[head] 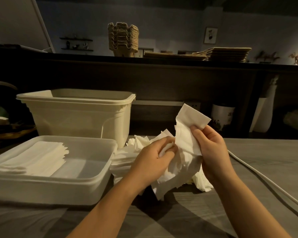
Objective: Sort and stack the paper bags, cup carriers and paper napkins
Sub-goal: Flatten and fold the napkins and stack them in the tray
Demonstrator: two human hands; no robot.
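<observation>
— What does your right hand hold?

— My right hand (212, 152) pinches a long napkin (189, 127) between the thumb and the curled fingers. The hand is narrow, not spread. The upper end of the napkin stands up above my fingers and the lower end hangs down into the loose pile (179, 174).

— And the left one?

— My left hand (151, 157) is just to the left of it, and the knuckles almost touch the long napkin. Its fingers are curled tight around a crumpled napkin (164, 151). I cannot tell if this one is a separate sheet or a part of the pile.

— Where is the pile?

— It lies on the grey table (256, 152), under and between both hands, messy and white. On its left, touching it, is a shallow tray (93, 184). A stack of napkins (36, 160) lies flat in the left part of that tray. Behind the tray, farther from me, stands a deep tub (76, 114).

— And the other things?

— Far away, on the dark ledge (93, 57), the cup carriers (123, 40) stand nested in one tall stack. To the right of them the paper bags (222, 54) lie flat in a low stack. A white cable (265, 182) crosses the table on the right of my right arm.
</observation>
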